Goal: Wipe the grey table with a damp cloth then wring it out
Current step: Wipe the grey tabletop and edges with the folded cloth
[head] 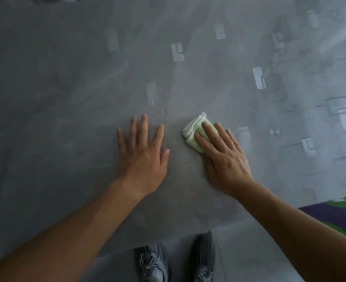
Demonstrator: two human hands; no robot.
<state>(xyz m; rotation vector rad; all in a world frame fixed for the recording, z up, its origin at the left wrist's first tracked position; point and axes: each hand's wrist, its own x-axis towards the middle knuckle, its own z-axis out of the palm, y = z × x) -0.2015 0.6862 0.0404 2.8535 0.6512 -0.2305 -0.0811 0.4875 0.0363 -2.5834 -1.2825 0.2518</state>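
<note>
Cloth (196, 132) (folded, pale green) lies on the grey bench (66, 88) under the flat, pressing right hand (222, 157), left hand (142, 155) spread beside it, so wiping seems underway and wringing remains.

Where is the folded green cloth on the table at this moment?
In the head view, the folded green cloth lies on the grey table, right of centre, under the straight fingers of the right hand.

No readable text, label or number anywhere — only blurred pale reflections
</note>
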